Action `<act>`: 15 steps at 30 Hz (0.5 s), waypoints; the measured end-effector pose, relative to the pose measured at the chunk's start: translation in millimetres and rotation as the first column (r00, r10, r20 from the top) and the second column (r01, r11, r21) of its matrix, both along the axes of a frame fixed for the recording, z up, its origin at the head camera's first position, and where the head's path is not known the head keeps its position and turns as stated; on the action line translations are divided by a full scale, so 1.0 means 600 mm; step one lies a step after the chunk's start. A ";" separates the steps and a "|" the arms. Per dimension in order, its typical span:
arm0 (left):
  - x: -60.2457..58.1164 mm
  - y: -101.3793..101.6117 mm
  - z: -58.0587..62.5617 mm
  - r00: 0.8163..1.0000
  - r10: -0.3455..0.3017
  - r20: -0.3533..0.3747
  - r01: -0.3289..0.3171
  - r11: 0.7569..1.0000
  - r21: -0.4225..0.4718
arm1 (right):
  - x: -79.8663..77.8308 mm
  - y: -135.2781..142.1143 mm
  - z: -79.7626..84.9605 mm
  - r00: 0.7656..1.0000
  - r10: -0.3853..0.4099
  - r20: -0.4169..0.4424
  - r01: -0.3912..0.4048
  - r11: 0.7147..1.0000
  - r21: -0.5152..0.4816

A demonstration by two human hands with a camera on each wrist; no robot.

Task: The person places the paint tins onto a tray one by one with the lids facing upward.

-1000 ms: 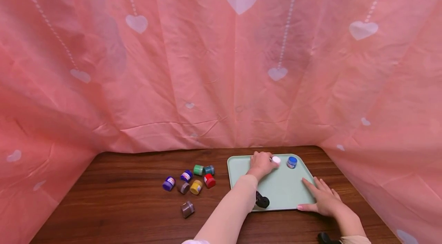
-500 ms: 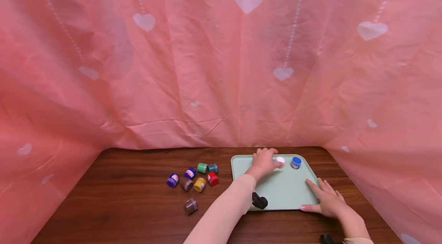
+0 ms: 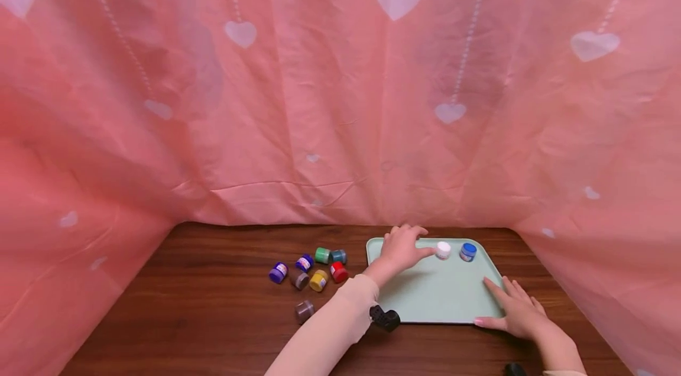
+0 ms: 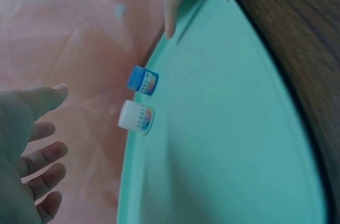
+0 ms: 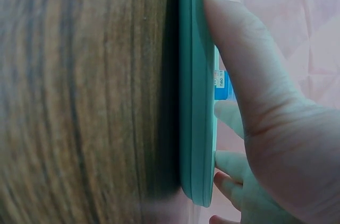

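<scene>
A mint green tray (image 3: 436, 296) lies on the wooden table. A white-lidded paint jar (image 3: 443, 250) and a blue-lidded jar (image 3: 468, 252) stand side by side at its far edge. My left hand (image 3: 402, 246) hovers over the tray's far left corner with relaxed fingers, just left of the white jar and not touching it. The left wrist view shows the open left hand (image 4: 26, 144) apart from the white jar (image 4: 136, 117) and blue jar (image 4: 143, 80). My right hand (image 3: 513, 312) rests flat on the tray's near right corner, thumb (image 5: 239, 59) along the tray rim (image 5: 194, 102).
Several small paint jars cluster on the table left of the tray, among them purple (image 3: 278, 272), green (image 3: 321, 255), red (image 3: 338, 272) and yellow (image 3: 318, 280). A brown jar (image 3: 304, 310) sits alone nearer me. A pink heart-print curtain (image 3: 340, 98) closes in the table on three sides.
My left hand has let go of the white jar, which now stands on the tray, and drawn back slightly to the left. The right hand has stayed on the tray's corner.
</scene>
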State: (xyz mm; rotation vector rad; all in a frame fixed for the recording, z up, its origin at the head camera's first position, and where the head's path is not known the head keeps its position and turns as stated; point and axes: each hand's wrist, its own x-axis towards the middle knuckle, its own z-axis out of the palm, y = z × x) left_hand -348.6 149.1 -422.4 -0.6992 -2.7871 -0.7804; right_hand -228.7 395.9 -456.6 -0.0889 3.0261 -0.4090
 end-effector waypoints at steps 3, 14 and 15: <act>0.010 -0.019 0.003 0.999 -0.017 -0.028 0.017 1.000 -0.003 | 0.001 0.002 0.001 1.000 0.001 -0.027 -0.001 1.000 0.005; 0.049 -0.125 0.001 0.979 -0.081 -0.187 0.054 0.987 -0.148 | -0.007 0.003 -0.001 1.000 0.006 -0.024 -0.006 1.000 -0.003; 0.052 -0.137 -0.001 0.977 -0.084 -0.194 0.054 0.986 -0.156 | -0.007 0.002 -0.002 1.000 0.007 -0.026 -0.007 1.000 -0.003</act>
